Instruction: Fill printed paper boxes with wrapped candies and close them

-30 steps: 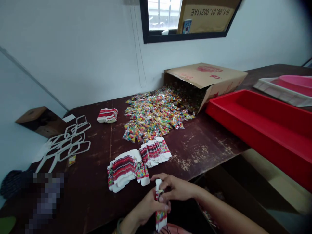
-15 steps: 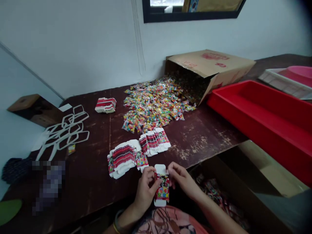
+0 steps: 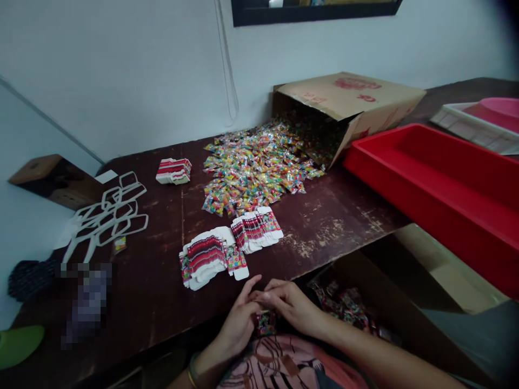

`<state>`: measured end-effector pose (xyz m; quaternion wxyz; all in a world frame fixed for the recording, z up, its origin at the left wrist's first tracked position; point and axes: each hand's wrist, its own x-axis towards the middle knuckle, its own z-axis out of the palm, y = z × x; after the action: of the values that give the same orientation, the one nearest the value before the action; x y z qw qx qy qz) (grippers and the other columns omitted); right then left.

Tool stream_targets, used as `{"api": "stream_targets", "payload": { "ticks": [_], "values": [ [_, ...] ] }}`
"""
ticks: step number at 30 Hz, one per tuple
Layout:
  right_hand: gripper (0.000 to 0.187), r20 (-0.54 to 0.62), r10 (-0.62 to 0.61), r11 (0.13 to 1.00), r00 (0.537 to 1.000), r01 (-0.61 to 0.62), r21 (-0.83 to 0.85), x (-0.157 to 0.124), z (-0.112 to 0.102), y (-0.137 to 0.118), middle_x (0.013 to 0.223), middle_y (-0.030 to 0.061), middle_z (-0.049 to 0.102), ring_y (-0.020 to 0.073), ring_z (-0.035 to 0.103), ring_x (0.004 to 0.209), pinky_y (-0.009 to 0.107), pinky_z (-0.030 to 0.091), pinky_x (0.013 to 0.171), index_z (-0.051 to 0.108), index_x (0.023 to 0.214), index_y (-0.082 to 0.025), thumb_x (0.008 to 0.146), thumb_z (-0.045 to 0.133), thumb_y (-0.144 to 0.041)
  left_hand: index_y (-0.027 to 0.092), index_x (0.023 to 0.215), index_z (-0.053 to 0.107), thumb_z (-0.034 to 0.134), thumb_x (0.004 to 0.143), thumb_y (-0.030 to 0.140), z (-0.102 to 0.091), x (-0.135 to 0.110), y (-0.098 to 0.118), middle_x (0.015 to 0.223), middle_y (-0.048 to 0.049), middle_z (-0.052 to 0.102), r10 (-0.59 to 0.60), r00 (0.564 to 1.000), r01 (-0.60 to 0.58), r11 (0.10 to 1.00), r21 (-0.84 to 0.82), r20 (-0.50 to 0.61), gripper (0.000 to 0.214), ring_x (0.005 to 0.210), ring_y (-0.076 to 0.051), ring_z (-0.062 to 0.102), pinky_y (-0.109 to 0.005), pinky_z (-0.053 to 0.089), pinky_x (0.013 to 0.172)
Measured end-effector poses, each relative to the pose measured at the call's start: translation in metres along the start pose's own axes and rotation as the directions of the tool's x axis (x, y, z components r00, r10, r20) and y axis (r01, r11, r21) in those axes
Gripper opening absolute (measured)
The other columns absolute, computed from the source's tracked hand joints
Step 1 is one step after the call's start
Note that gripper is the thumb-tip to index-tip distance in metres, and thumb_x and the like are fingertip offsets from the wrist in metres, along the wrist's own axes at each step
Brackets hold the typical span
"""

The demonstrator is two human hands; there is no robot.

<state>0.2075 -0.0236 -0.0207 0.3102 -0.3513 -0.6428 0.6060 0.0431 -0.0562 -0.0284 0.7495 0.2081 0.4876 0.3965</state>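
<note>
Close to my body, a small printed candy box (image 3: 266,323) is held between my two hands, its top covered by my fingers. My left hand (image 3: 240,319) grips the box's left side with the thumb bent over it. The fingers of my right hand (image 3: 292,307) press together at the top edge of the same box. Just beyond, on the table, lie a fanned stack of flat box blanks (image 3: 206,256) and a second stack of box blanks (image 3: 257,229). Behind them spreads a heap of small clear candy packets (image 3: 255,167).
A tipped cardboard carton (image 3: 352,94) opens toward the heap. To the right sits a red tray (image 3: 430,178). White looped strips (image 3: 117,213) and a wooden block (image 3: 57,178) lie left. Another box stack (image 3: 173,170) is farther back. An open carton (image 3: 352,308) of packets stands below the table edge.
The box's white top flap no longer shows. My right hand has moved left over the box's top, close against my left hand, and the box is lower and more covered.
</note>
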Motion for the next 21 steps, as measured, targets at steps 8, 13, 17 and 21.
{"api": "stream_targets", "payload": {
  "ticks": [8,13,17,21],
  "values": [
    [0.02,0.023,-0.044,0.987,0.999,0.047,-0.155,0.005,-0.007,0.019,0.089,0.006,0.068,0.016,0.062,0.082,0.026,0.048,0.075,0.075,0.097,-0.021,0.089,0.059,-0.031,0.019,0.129,0.053,0.066,0.066,0.015,-0.013,-0.004,0.001,0.121,-0.0111,0.062,-0.01,0.988,0.018,0.999,-0.048,0.154,0.065,0.115,-0.026,0.054,-0.039,0.035,0.102],
    [0.028,0.26,-0.22,0.888,0.94,0.303,-0.345,-0.011,-0.015,0.013,0.108,0.0087,0.064,0.0178,0.057,0.102,0.029,0.045,0.09,0.067,0.115,-0.022,0.094,0.05,-0.03,0.023,0.139,0.043,0.071,0.071,0.022,-0.013,-0.003,-0.002,0.125,-0.0107,0.059,0.051,0.984,-0.088,0.973,0.215,0.169,0.073,0.118,-0.026,0.052,-0.038,0.036,0.103],
    [0.022,0.284,-0.228,0.808,0.931,0.344,-0.479,0.029,-0.058,0.012,0.104,0.0041,0.065,0.0147,0.058,0.099,0.025,0.046,0.089,0.07,0.106,-0.025,0.092,0.054,-0.03,0.023,0.143,0.037,0.061,0.069,0.012,-0.014,0.0,0.017,0.098,-0.0036,0.06,0.087,0.979,-0.174,0.828,0.533,0.184,0.078,0.09,-0.018,0.058,-0.032,0.042,0.088],
    [0.039,-0.194,-0.271,0.68,0.943,0.045,-0.732,0.115,-0.149,0.016,0.137,0.0148,0.047,0.0277,0.039,0.126,0.046,0.034,0.105,0.055,0.13,-0.018,0.091,0.049,-0.02,0.03,0.126,0.059,0.053,0.062,0.003,-0.02,-0.005,0.065,0.1,-0.0024,0.063,-0.05,0.947,-0.269,0.424,0.865,0.319,0.07,0.089,-0.02,0.057,-0.031,0.041,0.086]
  ]
}}
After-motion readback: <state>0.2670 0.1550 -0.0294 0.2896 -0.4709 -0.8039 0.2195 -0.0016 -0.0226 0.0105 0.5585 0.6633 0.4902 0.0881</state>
